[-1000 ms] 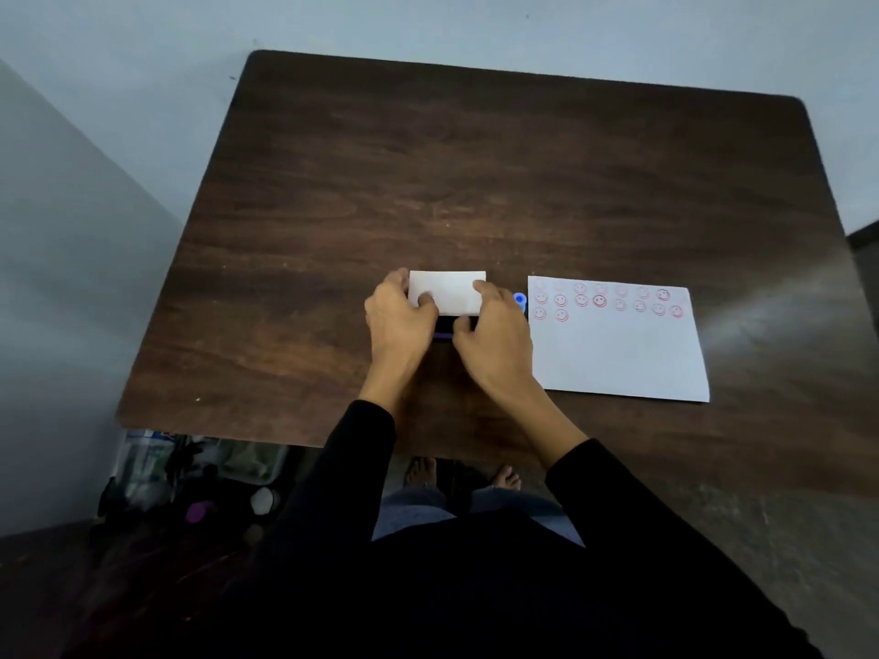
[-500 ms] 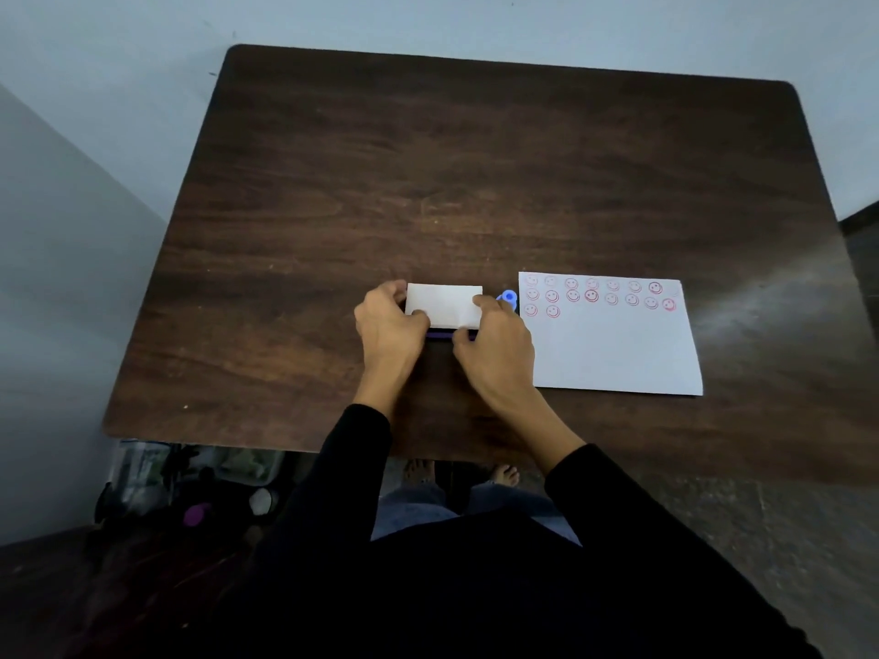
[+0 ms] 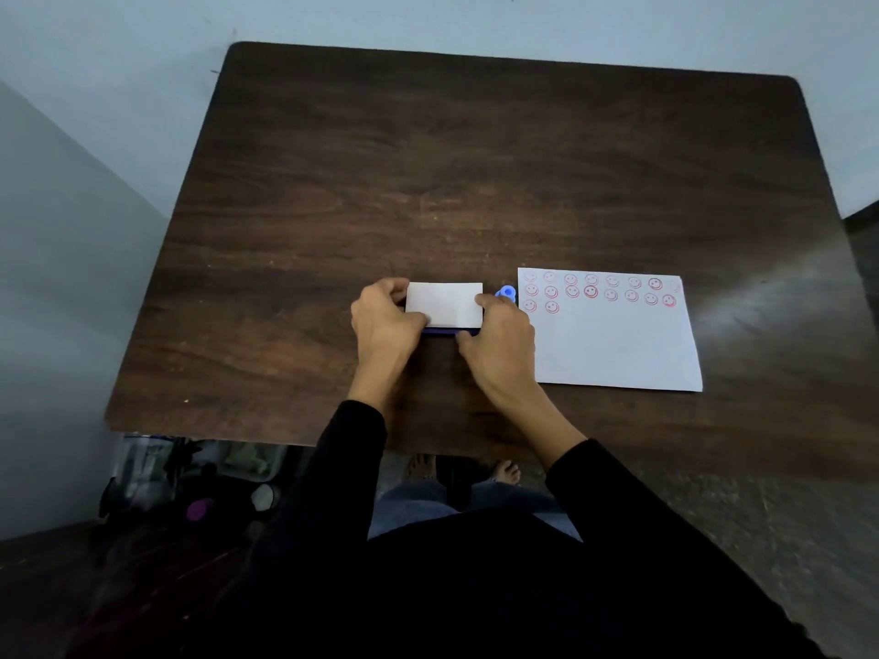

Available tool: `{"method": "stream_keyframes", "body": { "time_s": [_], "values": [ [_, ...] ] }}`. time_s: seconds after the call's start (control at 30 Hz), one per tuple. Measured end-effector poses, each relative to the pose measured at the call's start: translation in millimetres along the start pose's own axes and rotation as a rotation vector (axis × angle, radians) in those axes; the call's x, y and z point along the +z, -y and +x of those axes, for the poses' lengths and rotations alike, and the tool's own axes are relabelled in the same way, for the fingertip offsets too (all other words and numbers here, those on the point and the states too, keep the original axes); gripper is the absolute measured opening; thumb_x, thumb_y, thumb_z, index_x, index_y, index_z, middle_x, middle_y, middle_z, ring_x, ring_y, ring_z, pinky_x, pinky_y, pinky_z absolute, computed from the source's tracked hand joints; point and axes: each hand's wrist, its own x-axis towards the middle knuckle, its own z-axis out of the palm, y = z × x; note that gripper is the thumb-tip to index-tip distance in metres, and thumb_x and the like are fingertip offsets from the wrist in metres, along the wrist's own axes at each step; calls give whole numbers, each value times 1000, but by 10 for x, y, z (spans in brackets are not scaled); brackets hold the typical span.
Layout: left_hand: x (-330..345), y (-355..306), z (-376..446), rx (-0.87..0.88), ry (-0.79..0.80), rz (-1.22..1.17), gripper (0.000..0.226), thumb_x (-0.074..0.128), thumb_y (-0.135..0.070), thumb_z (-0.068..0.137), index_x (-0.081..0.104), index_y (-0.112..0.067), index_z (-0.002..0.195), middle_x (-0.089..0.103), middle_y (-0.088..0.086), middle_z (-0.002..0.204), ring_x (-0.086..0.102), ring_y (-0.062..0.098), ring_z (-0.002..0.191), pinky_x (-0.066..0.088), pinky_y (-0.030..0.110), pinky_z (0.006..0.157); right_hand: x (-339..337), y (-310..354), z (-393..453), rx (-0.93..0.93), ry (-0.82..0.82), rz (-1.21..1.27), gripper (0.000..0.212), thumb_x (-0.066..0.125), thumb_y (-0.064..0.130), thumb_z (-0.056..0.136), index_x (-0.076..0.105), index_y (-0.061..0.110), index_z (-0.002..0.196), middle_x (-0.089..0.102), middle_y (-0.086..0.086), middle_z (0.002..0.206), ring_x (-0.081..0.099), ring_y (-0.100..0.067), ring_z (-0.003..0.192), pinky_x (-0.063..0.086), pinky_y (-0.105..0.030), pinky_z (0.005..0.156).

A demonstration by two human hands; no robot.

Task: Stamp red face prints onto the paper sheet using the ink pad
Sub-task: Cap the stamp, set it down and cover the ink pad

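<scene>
Black sleeves (image 3: 361, 449) reach over the near edge of a dark wood counter (image 3: 475, 173). Left hand (image 3: 385, 321): fingers curled round the left end of the ink pad (image 3: 444, 306), thumb on its white lid. Right hand (image 3: 499, 342): fingers curled round the right end of the same ink pad, thumb at its near right corner. Ink pad: flat, rectangular, white lid lying flat over a dark blue base of which only a strip shows along the near side; set a little in from the middle of the counter's near edge. Blue stamp (image 3: 506, 293): just beyond the right hand, between the ink pad and the paper sheet (image 3: 613, 344). Paper sheet: white, flat on the counter toward the right edge, apart from both hands; red face prints (image 3: 590, 291) in two full rows along its far edge, two more at the left of a third row, some faint. Far half of the counter: bare wood.
</scene>
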Motion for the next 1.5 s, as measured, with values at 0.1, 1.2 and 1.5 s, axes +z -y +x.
{"method": "stream_keyframes", "body": {
  "time_s": [0.1, 1.2, 1.5],
  "values": [
    [0, 5, 2, 0, 13, -3, 55, 79, -5, 66, 63, -8, 119, 70, 9, 114, 63, 24, 110, 49, 39, 100, -12, 3, 3, 1, -11, -7, 35, 63, 8, 80, 56, 3, 115, 62, -16, 116, 60, -31, 100, 48, -35, 83],
    [11, -3, -50, 33, 8, 97, 62, 82, -9, 67, 59, -10, 125, 66, 9, 121, 60, 22, 114, 48, 37, 102, 20, -57, 6, -23, -16, 0, 34, 55, 15, 91, 56, 4, 123, 62, -17, 119, 61, -29, 103, 48, -34, 89],
    [-5, 31, -9, 96, 111, 350, 75, 85, -19, 65, 53, -13, 132, 60, 14, 128, 52, 28, 122, 41, 35, 106, 10, -63, -17, -64, -26, -6, 35, 63, 17, 86, 59, 4, 118, 61, -17, 118, 61, -30, 101, 48, -35, 87]
  ]
}}
